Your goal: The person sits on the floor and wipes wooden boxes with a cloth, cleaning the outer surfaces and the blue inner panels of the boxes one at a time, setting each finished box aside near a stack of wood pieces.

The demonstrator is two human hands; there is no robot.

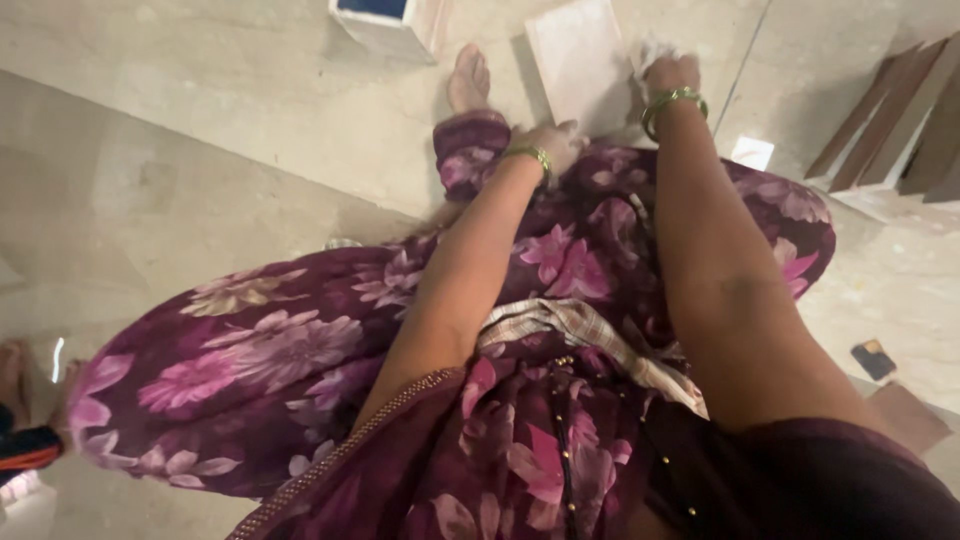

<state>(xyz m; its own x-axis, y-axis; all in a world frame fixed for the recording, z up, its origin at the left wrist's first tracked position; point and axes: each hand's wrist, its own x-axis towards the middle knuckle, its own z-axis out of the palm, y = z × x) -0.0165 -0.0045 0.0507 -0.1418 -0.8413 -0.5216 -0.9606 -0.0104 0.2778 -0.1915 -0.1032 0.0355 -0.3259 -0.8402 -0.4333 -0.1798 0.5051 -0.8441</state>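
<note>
Head view: the right hand (668,72) clenches a white cloth (648,48) against a pale tile (575,65) on the floor (250,120). The left hand (555,140) grips the tile's near edge, by a bare foot (468,80). This looks like wiping; further strokes need steady bracing.

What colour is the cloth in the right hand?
White; the cloth shows best in the head view, bunched in the right hand.

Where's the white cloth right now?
Top centre of the head view: the white cloth is bunched under the right hand, on the pale board's right edge.
</note>
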